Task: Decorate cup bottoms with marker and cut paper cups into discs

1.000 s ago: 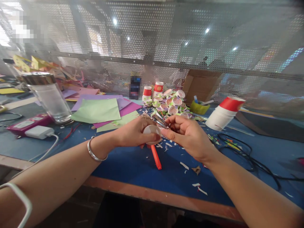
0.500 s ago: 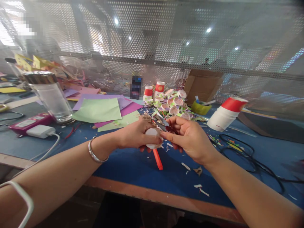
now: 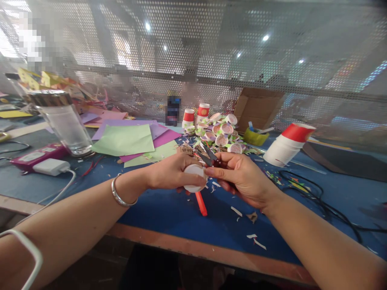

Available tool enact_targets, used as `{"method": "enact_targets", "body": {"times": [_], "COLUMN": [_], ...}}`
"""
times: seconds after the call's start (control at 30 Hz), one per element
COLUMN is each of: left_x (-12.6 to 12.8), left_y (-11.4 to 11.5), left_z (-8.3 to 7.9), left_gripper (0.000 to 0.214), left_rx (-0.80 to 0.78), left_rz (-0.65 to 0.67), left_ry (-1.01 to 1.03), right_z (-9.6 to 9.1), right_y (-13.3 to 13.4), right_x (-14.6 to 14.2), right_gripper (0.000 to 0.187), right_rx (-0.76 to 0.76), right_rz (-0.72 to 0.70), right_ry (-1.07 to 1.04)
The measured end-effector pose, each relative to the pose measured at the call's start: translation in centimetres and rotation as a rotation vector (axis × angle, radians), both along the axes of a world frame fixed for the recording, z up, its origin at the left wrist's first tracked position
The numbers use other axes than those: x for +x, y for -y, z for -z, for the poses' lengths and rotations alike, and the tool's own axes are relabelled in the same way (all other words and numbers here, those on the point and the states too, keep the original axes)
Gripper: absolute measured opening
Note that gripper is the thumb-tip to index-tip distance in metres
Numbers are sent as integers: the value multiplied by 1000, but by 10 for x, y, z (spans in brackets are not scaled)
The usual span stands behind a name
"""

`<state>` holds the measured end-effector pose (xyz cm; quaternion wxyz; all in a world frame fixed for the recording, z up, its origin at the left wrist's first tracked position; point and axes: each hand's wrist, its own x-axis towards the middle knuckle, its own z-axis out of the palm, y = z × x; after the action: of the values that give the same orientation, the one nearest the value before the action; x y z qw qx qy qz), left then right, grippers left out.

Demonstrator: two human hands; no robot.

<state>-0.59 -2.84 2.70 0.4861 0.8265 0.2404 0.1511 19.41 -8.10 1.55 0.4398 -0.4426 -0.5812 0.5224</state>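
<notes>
A small round white paper cup piece (image 3: 192,179) is pinched in my left hand (image 3: 171,173), its flat face turned up under the thumb. My right hand (image 3: 242,175), closed around a pair of scissors (image 3: 208,156), is just right of the cup piece. The scissor blades are parted and point up and left, beyond the piece. My right fingers largely hide the handles. On the table below my hands lies an orange-red marker (image 3: 201,204), its upper end hidden behind the cup piece. Behind the hands is a heap of cut cup bottoms (image 3: 222,135) with coloured paper edges.
Stacked white-and-red paper cups (image 3: 286,147) lean at the right, near a black cable (image 3: 320,199). Coloured paper sheets (image 3: 127,139), a glass bottle (image 3: 66,125) and a purple power strip (image 3: 39,155) are at left. Paper scraps (image 3: 255,239) litter the blue table (image 3: 169,221); a perforated metal screen (image 3: 193,48) rises behind.
The cup piece has tilted, showing more of its white face. My right hand has shifted slightly down, and the scissor blades now appear more widely parted.
</notes>
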Motion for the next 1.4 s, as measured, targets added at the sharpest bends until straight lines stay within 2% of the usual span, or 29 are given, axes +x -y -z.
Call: {"method": "enact_targets", "body": {"times": [0.2,0.4,0.5,0.63,0.8,0.9,0.97,1.07,1.2,1.4], "left_x": [-1,-4,-2,1,2,2,2,3,4,4], "left_y": [-1,1,2,-2,-11,-14,-16,-14,-11,-14], "left_z": [1,4,7,11,12,13,14,14,10,13], "left_gripper": [22,24,25,28,30,26,27,26,21,21], "left_rx": [81,341,400,311,134,0,-62,-109,-157,-95], "left_rz": [65,108,96,26,-98,-184,-196,-180,-184,-185], "left_ry": [21,72,83,107,201,286,312,333,350,350], "right_z": [0,0,0,0,0,1,2,3,3,-1], "right_y": [-1,-1,-2,-2,-1,0,0,0,0,3], "right_x": [3,5,6,7,8,10,11,11,11,7], "right_gripper": [25,34,34,29,29,39,48,53,44,36], "right_rx": [-84,-154,-150,-34,188,264,306,369,406,396], "right_rz": [-69,-127,-141,-59,96,159,187,207,173,142], "right_ry": [-89,-148,-142,-85,119,176,207,298,374,401]}}
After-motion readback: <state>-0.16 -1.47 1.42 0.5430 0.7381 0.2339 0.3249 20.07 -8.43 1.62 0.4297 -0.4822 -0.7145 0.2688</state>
